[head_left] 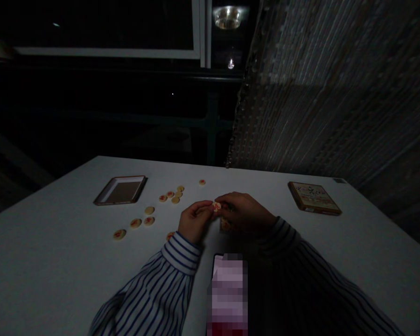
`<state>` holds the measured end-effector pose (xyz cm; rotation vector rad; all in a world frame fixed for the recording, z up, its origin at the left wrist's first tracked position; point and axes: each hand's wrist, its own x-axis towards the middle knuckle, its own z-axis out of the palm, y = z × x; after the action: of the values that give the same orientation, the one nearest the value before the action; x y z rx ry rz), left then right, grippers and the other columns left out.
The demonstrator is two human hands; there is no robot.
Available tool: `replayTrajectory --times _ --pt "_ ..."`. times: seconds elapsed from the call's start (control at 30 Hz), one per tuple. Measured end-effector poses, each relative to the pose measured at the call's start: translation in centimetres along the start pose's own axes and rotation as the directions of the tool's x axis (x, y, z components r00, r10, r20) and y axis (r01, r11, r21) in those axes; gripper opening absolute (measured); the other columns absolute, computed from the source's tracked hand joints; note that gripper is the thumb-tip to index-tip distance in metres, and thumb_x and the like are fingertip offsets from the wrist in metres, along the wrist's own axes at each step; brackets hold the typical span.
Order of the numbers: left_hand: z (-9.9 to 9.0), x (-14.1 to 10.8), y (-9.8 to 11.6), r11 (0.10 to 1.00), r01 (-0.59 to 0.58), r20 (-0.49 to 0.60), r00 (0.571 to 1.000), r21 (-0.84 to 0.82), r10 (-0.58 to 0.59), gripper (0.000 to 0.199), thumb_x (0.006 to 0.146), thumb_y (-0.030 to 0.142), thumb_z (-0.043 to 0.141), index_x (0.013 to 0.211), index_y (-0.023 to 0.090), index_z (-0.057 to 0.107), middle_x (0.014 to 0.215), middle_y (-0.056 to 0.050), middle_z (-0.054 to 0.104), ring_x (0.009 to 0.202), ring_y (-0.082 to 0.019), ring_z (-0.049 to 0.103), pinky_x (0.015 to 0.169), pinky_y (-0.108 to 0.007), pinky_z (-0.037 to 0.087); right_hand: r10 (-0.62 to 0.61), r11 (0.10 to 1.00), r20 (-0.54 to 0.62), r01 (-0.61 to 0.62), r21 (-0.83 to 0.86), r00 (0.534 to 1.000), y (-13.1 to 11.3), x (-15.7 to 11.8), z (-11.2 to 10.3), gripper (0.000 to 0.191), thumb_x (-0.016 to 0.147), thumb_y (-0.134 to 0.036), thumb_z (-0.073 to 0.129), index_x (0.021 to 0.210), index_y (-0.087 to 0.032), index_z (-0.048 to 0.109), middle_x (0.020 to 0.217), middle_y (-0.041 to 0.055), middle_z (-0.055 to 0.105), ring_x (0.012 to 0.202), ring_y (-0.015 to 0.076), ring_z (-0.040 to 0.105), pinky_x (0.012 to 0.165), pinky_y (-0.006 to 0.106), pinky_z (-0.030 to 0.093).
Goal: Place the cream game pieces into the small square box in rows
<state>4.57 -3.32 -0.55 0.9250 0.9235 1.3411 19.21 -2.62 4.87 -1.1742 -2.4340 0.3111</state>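
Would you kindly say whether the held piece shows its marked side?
Showing: red markings face the camera on the piece between left hand and right hand.

No wording can be read with certainty. Red characters are borne by the held round piece (pixel 216 206) and by several loose pieces (pixel 136 223), but they are too small and dim to be made out. Larger dark characters are printed on the box (pixel 314 198) at the right, likewise unreadable. The phone screen (pixel 228 291) is masked by coarse blocks.
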Motion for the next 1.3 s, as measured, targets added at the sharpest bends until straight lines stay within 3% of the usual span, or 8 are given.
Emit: replayTrajectory --times 0.47,0.73,0.9,1.1,1.3 --pt "-0.1 -0.1 0.2 0.994 -0.07 0.008 0.998 0.079 0.07 0.024 0.061 0.027 0.064 0.079 0.011 0.064 0.075 -0.005 0.067 0.068 -0.013 0.059 0.065 -0.024 0.047 -0.078 0.993 -0.007 0.077 -0.093 0.997 0.0 0.0 -0.3 0.026 0.079 -0.03 0.044 0.097 -0.017 0.056 0.089 0.0057 0.06 0.085 0.0153 0.05 0.076 0.029 0.036" --pt "-0.4 0.2 -0.3 0.998 -0.032 0.015 0.999 0.051 0.031 0.026 0.06 0.028 0.064 0.08 0.011 0.062 0.073 -0.005 0.066 0.063 -0.013 0.059 0.065 -0.026 0.048 -0.064 0.992 0.005 0.064 -0.112 0.998 0.4 -0.1 -0.4 0.027 0.08 -0.031 0.042 0.099 -0.018 0.055 0.092 0.0058 0.059 0.087 0.0152 0.05 0.076 0.029 0.035" --pt "-0.5 0.2 -0.3 0.967 -0.069 -0.023 0.997 0.244 0.077 0.025 0.061 0.028 0.062 0.079 0.01 0.063 0.068 -0.005 0.066 0.064 -0.013 0.059 0.064 -0.024 0.047 -0.026 0.986 0.035 0.032 -0.165 0.999 0.7 -0.1 -0.8 0.03 0.08 -0.032 0.042 0.1 -0.016 0.056 0.092 0.0071 0.059 0.087 0.0164 0.05 0.076 0.028 0.035" --pt "-0.5 0.1 -0.7 0.854 -0.111 0.01 0.992 0.509 0.124 0.024 0.063 0.028 0.058 0.079 0.011 0.063 0.071 -0.005 0.066 0.069 -0.015 0.06 0.065 -0.025 0.047 0.055 0.979 0.124 -0.03 -0.201 0.991 1.3 -0.2 -1.0 0.031 0.079 -0.032 0.04 0.101 -0.016 0.055 0.093 0.0082 0.059 0.088 0.0172 0.05 0.075 0.027 0.034" --pt "-0.7 0.2 -1.4 0.8 -0.147 0.084 0.989 0.581 0.121 0.022 0.064 0.025 0.055 0.081 0.013 0.062 0.075 -0.005 0.066 0.073 -0.015 0.06 0.071 -0.028 0.047 0.099 0.968 0.188 -0.051 -0.244 0.977 1.7 -0.2 -0.9 0.029 0.078 -0.032 0.041 0.094 -0.016 0.058 0.088 0.0072 0.06 0.083 0.0162 0.051 0.071 0.025 0.033"
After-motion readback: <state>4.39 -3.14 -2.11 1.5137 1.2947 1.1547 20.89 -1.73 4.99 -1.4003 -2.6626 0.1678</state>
